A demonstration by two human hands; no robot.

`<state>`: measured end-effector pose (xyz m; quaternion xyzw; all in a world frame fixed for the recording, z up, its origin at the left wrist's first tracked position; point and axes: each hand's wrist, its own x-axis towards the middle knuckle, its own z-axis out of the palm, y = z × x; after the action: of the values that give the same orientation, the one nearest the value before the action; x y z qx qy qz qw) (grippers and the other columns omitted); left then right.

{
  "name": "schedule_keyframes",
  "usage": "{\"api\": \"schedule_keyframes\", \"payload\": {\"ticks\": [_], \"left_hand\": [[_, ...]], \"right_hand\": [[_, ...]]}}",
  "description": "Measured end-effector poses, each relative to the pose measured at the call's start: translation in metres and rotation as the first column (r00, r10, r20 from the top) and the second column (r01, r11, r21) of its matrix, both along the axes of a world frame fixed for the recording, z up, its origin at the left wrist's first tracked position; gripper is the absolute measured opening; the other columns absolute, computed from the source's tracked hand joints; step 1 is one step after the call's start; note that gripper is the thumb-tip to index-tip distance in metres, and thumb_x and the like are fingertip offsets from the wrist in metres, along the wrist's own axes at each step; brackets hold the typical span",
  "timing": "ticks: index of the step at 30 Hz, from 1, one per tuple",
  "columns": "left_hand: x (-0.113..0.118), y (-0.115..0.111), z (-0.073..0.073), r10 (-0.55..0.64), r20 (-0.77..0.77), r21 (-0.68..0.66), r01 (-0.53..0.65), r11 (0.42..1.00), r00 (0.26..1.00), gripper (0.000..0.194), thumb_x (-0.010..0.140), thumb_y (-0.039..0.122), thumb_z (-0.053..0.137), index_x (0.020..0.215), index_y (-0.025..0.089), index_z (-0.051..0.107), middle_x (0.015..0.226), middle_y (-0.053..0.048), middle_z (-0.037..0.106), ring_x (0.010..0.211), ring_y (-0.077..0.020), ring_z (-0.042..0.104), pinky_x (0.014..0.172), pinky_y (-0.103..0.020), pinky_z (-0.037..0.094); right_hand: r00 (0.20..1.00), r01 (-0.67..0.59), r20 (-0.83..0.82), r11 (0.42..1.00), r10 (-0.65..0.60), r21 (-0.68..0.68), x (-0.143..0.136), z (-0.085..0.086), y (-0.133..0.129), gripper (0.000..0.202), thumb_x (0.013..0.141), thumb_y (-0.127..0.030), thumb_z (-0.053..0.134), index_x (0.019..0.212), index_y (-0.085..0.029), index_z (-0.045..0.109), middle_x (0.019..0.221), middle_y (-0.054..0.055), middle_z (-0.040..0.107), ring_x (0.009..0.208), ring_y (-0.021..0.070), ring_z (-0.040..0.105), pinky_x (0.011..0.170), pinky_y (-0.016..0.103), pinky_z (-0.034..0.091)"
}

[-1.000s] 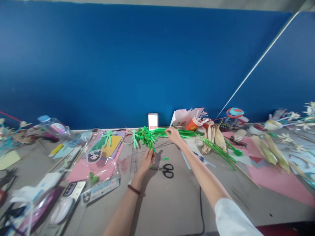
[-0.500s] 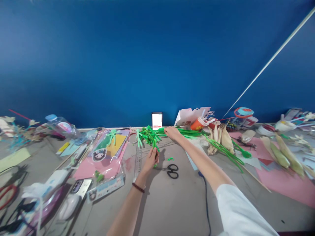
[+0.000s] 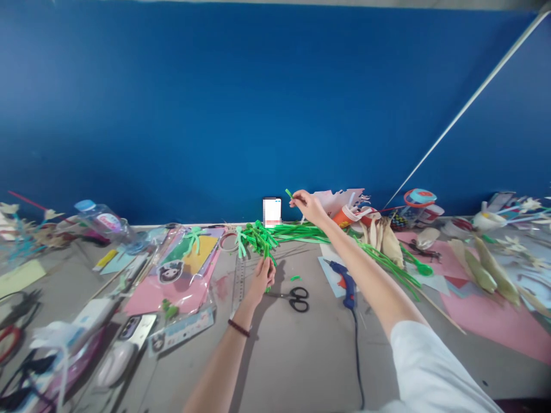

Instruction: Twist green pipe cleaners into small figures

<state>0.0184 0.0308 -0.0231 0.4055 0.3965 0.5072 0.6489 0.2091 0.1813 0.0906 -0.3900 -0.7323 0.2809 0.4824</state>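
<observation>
Green pipe cleaners stick up from my left hand, whose fingers are closed round them low over the table. My right hand is raised in front of the blue wall, pinching a green pipe cleaner whose short end shows past the fingertips. Below it lies a bundle of long green pipe cleaners. A heap of curled green pieces sits just beyond my left hand. Black-handled scissors rest right of that hand, near a small green scrap.
A blue glue gun with its cord lies under my right forearm. A phone leans on the wall. Left are a clear ruler, a tape roll and pink paper. Dried husks and an orange cup stand right.
My right hand has lifted from the long pipe cleaners, up and slightly right, with one in its fingers. The glue gun has come into sight. My left hand keeps its grip.
</observation>
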Motion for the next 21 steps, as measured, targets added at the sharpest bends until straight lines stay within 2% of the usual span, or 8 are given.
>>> {"api": "schedule_keyframes", "payload": {"ticks": [4, 8, 10, 12, 14, 16, 21], "left_hand": [[0.001, 0.0, 0.0, 0.02, -0.005, 0.016, -0.02, 1.0, 1.0, 0.044, 0.074, 0.061, 0.056, 0.077, 0.019, 0.044, 0.05, 0.009, 0.036, 0.038, -0.0044, 0.025, 0.037, -0.017, 0.02], [0.001, 0.0, -0.001, 0.027, -0.006, 0.007, -0.027, 1.0, 1.0, 0.043, 0.074, 0.061, 0.056, 0.075, 0.019, 0.046, 0.05, 0.009, 0.036, 0.038, -0.0045, 0.024, 0.037, -0.018, 0.019], [0.002, 0.0, -0.002, 0.019, -0.004, 0.01, -0.019, 1.0, 1.0, 0.042, 0.074, 0.06, 0.057, 0.074, 0.019, 0.046, 0.05, 0.008, 0.036, 0.038, -0.0045, 0.025, 0.037, -0.018, 0.019], [0.003, -0.001, -0.003, 0.017, -0.004, 0.011, -0.017, 1.0, 1.0, 0.041, 0.074, 0.059, 0.057, 0.073, 0.019, 0.046, 0.05, 0.008, 0.036, 0.038, -0.0044, 0.024, 0.036, -0.018, 0.019], [0.004, -0.001, -0.003, 0.033, -0.011, -0.001, -0.033, 0.999, 0.999, 0.041, 0.074, 0.059, 0.057, 0.074, 0.019, 0.047, 0.051, 0.008, 0.037, 0.038, -0.0042, 0.024, 0.036, -0.017, 0.019], [0.005, -0.002, -0.002, 0.061, -0.031, -0.019, -0.062, 0.998, 0.998, 0.042, 0.073, 0.059, 0.058, 0.076, 0.019, 0.049, 0.054, 0.007, 0.039, 0.039, -0.0038, 0.025, 0.036, -0.016, 0.018], [0.008, -0.008, 0.003, 0.093, -0.069, -0.026, -0.095, 0.995, 0.993, 0.042, 0.072, 0.06, 0.059, 0.076, 0.019, 0.049, 0.057, 0.007, 0.04, 0.04, -0.0033, 0.029, 0.037, -0.016, 0.018]], "right_hand": [[0.964, 0.049, -0.267, 0.994, -0.021, 0.098, 0.001, 0.016, -0.001, 0.025, 0.08, -0.043, 0.056, 0.086, -0.021, 0.047, 0.075, 0.0, 0.064, 0.065, 0.0132, 0.064, 0.07, 0.029, 0.05], [0.898, 0.224, -0.422, 0.956, -0.125, 0.192, 0.006, 0.046, -0.024, 0.023, 0.082, -0.042, 0.057, 0.088, -0.021, 0.05, 0.07, -0.002, 0.062, 0.058, 0.0107, 0.061, 0.059, 0.024, 0.049], [0.915, 0.246, -0.365, 0.956, -0.174, 0.161, 0.007, 0.059, -0.044, 0.02, 0.082, -0.039, 0.058, 0.089, -0.021, 0.055, 0.068, -0.002, 0.062, 0.051, 0.0092, 0.056, 0.051, 0.021, 0.045], [0.963, 0.213, -0.195, 0.969, -0.187, 0.122, 0.005, 0.062, -0.068, 0.018, 0.081, -0.037, 0.06, 0.087, -0.02, 0.062, 0.068, -0.001, 0.064, 0.052, 0.0098, 0.055, 0.051, 0.022, 0.043], [0.986, 0.167, 0.009, 0.979, -0.169, 0.117, -0.002, 0.055, -0.092, 0.016, 0.081, -0.034, 0.06, 0.083, -0.02, 0.067, 0.074, 0.001, 0.068, 0.065, 0.0132, 0.061, 0.061, 0.024, 0.046], [0.971, 0.145, 0.174, 0.982, -0.165, 0.125, -0.014, 0.037, -0.115, 0.014, 0.082, -0.028, 0.057, 0.081, -0.021, 0.07, 0.083, 0.002, 0.07, 0.078, 0.016, 0.063, 0.071, 0.026, 0.046], [0.896, 0.186, 0.413, 0.982, -0.164, -0.015, -0.042, -0.019, -0.147, 0.015, 0.08, -0.024, 0.058, 0.076, -0.025, 0.072, 0.084, 0.001, 0.072, 0.078, 0.0172, 0.065, 0.068, 0.024, 0.045]]}}
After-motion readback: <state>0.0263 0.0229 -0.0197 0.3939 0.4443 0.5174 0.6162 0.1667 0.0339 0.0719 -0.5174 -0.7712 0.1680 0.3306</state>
